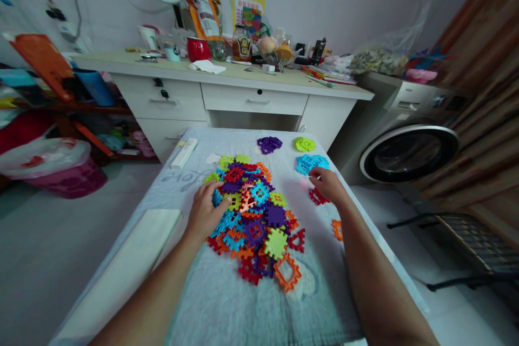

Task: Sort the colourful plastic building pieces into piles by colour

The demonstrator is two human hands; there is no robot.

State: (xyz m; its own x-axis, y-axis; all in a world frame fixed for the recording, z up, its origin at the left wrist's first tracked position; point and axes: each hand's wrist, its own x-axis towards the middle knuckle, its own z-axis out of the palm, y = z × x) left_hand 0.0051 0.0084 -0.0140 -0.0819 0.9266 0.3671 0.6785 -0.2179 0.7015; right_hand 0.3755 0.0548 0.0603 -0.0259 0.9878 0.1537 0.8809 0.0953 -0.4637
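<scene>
A heap of interlocking plastic pieces in purple, orange, red, blue and lime lies on the cloth-covered table. My left hand rests at the heap's left edge, thumb and fingers apart around a blue piece, without a visible grip. On the right, my right hand hovers with bent fingers between a blue pile and several red pieces. A small gap shows between its thumb and forefinger, and no piece is visible there. Purple pieces, lime pieces and orange pieces lie in separate groups.
A white bar-shaped object lies at the table's far left, and a long pale board along its left edge. Behind stands a cluttered white desk. A washing machine and a dark-framed chair are on the right.
</scene>
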